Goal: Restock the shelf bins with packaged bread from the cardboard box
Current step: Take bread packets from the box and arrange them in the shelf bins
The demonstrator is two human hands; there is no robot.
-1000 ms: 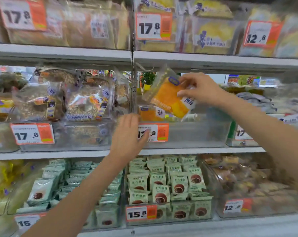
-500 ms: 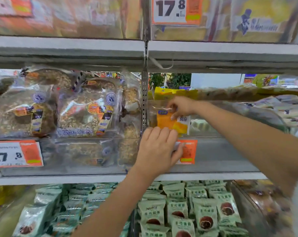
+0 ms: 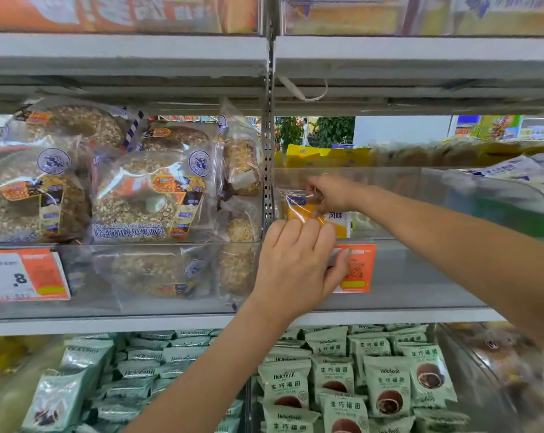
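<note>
From the head camera, the right hand [image 3: 328, 195] reaches into a clear, hard plastic shelf bin [image 3: 420, 195] on the middle shelf, its fingers curled and pinching the crinkled top edge of a small orange bread packet in glossy transparent film [image 3: 305, 212]. The packet is flat and roughly rectangular; it stands upright against the bin's left front corner, long axis near vertical, printed face toward the camera, a white label patch at its lower right. The left hand [image 3: 298, 264] lies over the bin's front wall with fingers spread and fairly straight, fingertips hooked at the rim just below the packet, thumb across an orange-and-white paper price tag [image 3: 356, 267]. To the left, a neighbouring clear bin holds ring-shaped seeded grain breads in loose, shiny clear bags [image 3: 145, 198], stacked on their flat sides. On the shelf below, pale green matte pouches printed with a brown round cake [image 3: 386, 385] stand packed in rows.
</note>
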